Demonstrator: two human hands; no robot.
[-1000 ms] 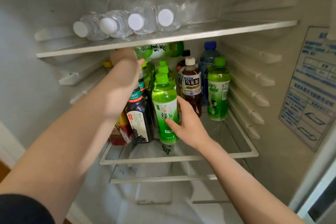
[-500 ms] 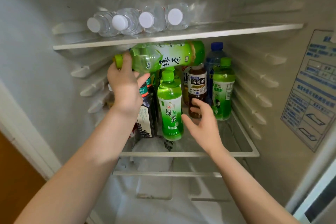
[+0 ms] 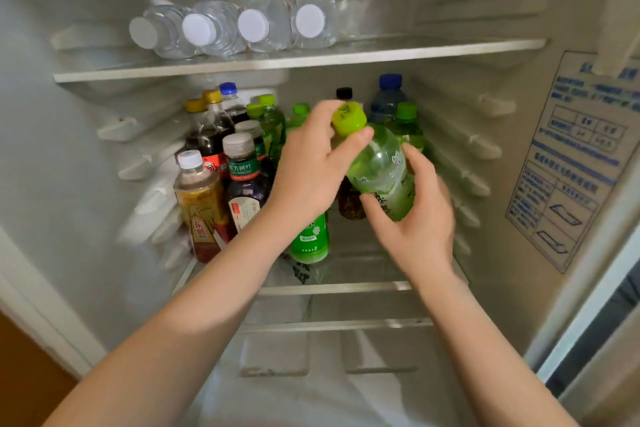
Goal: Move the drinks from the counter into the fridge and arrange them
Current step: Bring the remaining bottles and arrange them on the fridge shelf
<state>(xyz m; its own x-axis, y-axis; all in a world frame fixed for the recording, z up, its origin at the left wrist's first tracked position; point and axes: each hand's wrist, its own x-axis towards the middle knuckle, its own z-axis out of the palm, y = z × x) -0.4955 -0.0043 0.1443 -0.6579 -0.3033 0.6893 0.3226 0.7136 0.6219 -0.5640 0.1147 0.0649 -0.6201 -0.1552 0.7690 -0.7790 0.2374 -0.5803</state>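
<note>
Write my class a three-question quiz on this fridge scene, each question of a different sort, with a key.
1. Which hand grips the green tea bottle nearest its cap? A) left hand B) right hand
2. True or false: only one hand touches the green tea bottle.
3. How many white caps show on the water bottles on the upper shelf?
Key: 1 A; 2 false, both hands hold it; 3 four.
</note>
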